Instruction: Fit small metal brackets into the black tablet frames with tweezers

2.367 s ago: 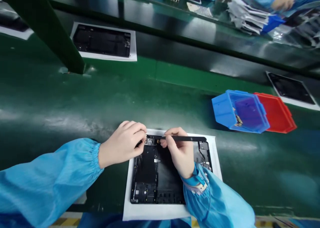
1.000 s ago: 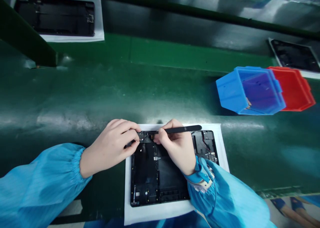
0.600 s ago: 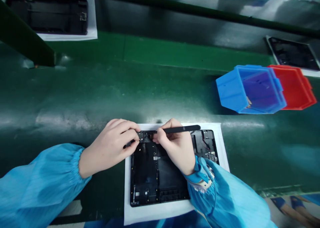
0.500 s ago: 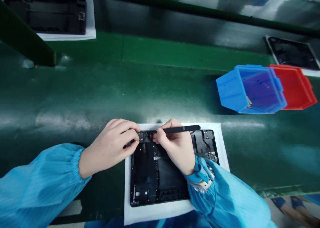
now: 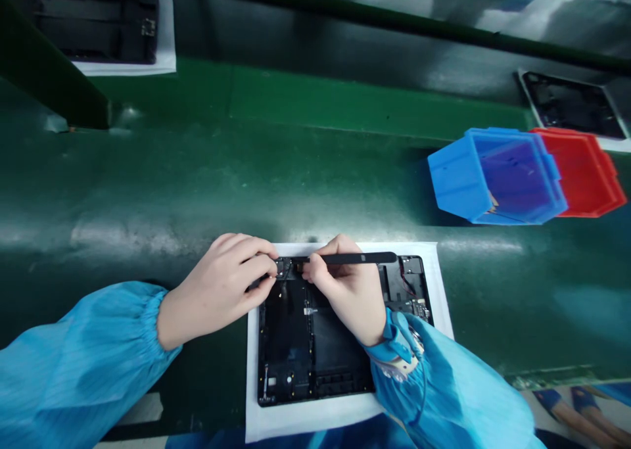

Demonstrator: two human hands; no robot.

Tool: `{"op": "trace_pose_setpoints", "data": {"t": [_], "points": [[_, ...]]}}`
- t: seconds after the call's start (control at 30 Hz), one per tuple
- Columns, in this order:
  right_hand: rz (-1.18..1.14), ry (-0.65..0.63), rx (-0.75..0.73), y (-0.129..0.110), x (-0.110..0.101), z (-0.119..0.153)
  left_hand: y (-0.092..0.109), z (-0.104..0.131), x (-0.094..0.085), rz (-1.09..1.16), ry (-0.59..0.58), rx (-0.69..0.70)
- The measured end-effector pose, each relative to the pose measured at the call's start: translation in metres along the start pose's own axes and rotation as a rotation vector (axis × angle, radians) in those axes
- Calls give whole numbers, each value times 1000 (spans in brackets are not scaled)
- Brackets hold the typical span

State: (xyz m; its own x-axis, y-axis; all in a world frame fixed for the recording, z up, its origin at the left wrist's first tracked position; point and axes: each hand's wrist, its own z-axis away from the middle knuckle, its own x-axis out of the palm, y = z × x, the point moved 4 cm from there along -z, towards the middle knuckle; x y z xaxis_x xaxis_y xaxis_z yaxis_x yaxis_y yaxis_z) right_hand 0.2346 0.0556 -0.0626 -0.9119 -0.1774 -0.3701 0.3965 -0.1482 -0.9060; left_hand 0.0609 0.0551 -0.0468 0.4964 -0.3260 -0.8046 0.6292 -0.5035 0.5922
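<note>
Workbench [image 5: 276, 179], green, broad, surface glossy and scuffed, with a long pale glare of reflected light across the middle. Post [image 5: 59, 81], dark green, slanting at upper left, foot on the bench. Strip [image 5: 305, 48], dark, shiny, along the back. Rail [image 5: 374, 22], dark green, beyond it. Floor [image 5: 616, 408], pale, partly visible at lower right.

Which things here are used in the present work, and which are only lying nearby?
In use: black tool in right hand, black casing, white sheet beneath it.
Apparently just nearby: blue bin, red bin, far-left casing, far-right casing.
</note>
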Motion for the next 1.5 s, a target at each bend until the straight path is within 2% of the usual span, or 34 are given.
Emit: {"op": "trace_pose_setpoints", "data": {"t": [0.37, 0.57, 0.7, 0.83, 1.2, 1.33, 1.4, 1.5], "points": [[52, -17, -48, -6, 0, 0, 0, 1, 3, -83, -7, 61], [52, -19, -44, -8, -1, 0, 11, 3, 2, -328, -21, 180], [29, 40, -19, -4, -7, 2, 18, 3, 2, -418, -22, 177], [-49, 33, -1, -2, -9, 2, 17, 3, 4, -402, -35, 173], [-11, 48, 25, 2, -9, 3, 14, 4, 5, -303, -34, 208], [6, 37, 46, 1, -9, 3, 12, 1, 9, -295, -92, 177], [3, 59, 19, 1, -12, 3, 11, -1, 11, -299, -120, 144], [-67, 158, -134, -3, -21, 3, 12, -5, 13, -295, -144, 106]]}}
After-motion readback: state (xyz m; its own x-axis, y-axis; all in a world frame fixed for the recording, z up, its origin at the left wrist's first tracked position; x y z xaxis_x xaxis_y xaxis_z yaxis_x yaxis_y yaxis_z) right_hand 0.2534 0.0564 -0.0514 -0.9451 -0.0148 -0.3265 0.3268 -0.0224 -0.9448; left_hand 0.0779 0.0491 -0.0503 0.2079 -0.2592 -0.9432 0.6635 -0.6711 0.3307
